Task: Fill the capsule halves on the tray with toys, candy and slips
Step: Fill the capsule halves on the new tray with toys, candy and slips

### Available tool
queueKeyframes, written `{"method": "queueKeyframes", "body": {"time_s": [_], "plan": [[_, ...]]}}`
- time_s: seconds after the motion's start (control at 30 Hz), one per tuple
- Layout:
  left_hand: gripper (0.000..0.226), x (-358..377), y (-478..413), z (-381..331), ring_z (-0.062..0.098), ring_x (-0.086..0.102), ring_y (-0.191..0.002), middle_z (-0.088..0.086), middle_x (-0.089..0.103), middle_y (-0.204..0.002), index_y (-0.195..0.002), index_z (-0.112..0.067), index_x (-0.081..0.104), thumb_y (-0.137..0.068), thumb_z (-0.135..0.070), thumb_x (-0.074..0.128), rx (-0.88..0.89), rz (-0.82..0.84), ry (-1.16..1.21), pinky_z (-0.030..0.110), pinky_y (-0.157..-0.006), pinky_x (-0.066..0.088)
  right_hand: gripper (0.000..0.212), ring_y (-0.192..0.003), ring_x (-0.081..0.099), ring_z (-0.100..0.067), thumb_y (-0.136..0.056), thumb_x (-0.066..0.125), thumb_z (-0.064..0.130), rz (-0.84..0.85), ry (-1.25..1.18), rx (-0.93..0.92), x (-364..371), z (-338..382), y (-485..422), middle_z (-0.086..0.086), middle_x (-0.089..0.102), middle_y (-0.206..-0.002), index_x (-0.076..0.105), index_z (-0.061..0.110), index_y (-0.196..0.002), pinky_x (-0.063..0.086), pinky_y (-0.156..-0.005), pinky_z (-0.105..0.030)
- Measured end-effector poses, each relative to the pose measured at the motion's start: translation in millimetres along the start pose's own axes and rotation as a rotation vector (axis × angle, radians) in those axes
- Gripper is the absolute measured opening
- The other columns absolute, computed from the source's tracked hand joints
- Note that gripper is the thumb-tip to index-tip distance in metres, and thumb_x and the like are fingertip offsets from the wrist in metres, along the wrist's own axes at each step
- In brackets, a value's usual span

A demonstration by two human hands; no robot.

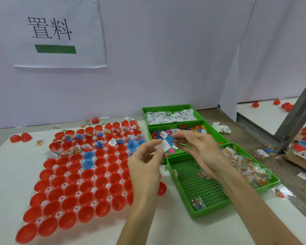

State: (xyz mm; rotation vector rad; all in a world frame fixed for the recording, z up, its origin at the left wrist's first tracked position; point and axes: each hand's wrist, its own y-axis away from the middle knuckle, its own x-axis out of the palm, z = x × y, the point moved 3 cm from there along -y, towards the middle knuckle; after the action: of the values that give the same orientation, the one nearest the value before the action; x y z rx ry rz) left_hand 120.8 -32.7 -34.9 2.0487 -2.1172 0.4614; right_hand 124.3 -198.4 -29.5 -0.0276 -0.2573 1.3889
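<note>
My left hand (pixel 145 161) is raised above the right edge of the tray (pixel 50 169), thumb and forefinger pinching a small white slip (pixel 163 146) by its lower corner. My right hand (pixel 200 147) sits just beside it, fingers curled, thumb and forefinger drawn together at the slip's far edge. With blue pieces right behind those fingertips, I cannot tell whether they hold anything.

Below and left of the hands, the white tray on the tabletop (pixel 7 167) is packed with red capsule halves (pixel 71 190), open side up, and a few blue capsule halves (pixel 88 155) sit among them. The far rows hold slips, small toys and candy. The near rows look bare inside.

Three green bins stand in a line to the right of the tray:
- The far bin (pixel 166 107) holds the white paper slips (pixel 170 116).
- The middle bin (pixel 217 137), behind my hands, holds the mixed coloured toys (pixel 193 128).
- The near bin (pixel 201 213) has candy packets (pixel 247 167) heaped along its right side, with most of its perforated floor showing.

A lone red half (pixel 162 188) lies on the tabletop between the tray and the near bin. Two more loose red halves (pixel 21 137) lie at the far left. A crumpled tissue (pixel 221 128) rests past the bins. A paper sign (pixel 55 32) with a green bar hangs on the wall behind.
</note>
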Motion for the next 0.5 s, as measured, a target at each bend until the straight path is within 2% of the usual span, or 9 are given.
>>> {"method": "queueKeyframes", "body": {"time_s": [0.17, 0.33, 0.5], "plan": [[0.024, -1, -2, 2, 0.015, 0.073, -0.07, 0.008, 0.074, -0.084, -0.099, -0.017, 0.069, -0.086, 0.003, 0.067, 0.0, -0.029, 0.051, 0.015, -0.062, 0.053, 0.033, -0.104, 0.07, -0.02, -0.093, 0.052, 0.025, 0.091, -0.097, -0.005, 12, 0, 4, -0.012, 0.075, -0.107, 0.073, 0.002, -0.103, 0.056, -0.088, -0.03], [0.022, -2, -2, 4, 0.013, 0.072, -0.069, -0.004, 0.07, -0.073, -0.096, -0.014, 0.07, -0.085, 0.004, 0.068, 0.006, -0.026, 0.041, 0.016, -0.062, 0.054, 0.031, -0.106, 0.069, -0.022, -0.094, 0.053, 0.023, 0.116, -0.099, -0.018, 20, -1, 7, -0.011, 0.074, -0.107, 0.075, 0.004, -0.102, 0.056, -0.088, -0.032], [0.021, -2, -4, 4, 0.022, 0.073, -0.073, 0.003, 0.067, -0.079, -0.094, -0.016, 0.071, -0.084, 0.002, 0.069, -0.003, -0.017, 0.056, 0.019, -0.065, 0.055, 0.023, -0.101, 0.069, -0.021, -0.089, 0.061, 0.02, 0.136, -0.099, -0.001, 25, -2, 10, -0.01, 0.075, -0.104, 0.08, 0.012, -0.098, 0.055, -0.084, -0.029]]}}
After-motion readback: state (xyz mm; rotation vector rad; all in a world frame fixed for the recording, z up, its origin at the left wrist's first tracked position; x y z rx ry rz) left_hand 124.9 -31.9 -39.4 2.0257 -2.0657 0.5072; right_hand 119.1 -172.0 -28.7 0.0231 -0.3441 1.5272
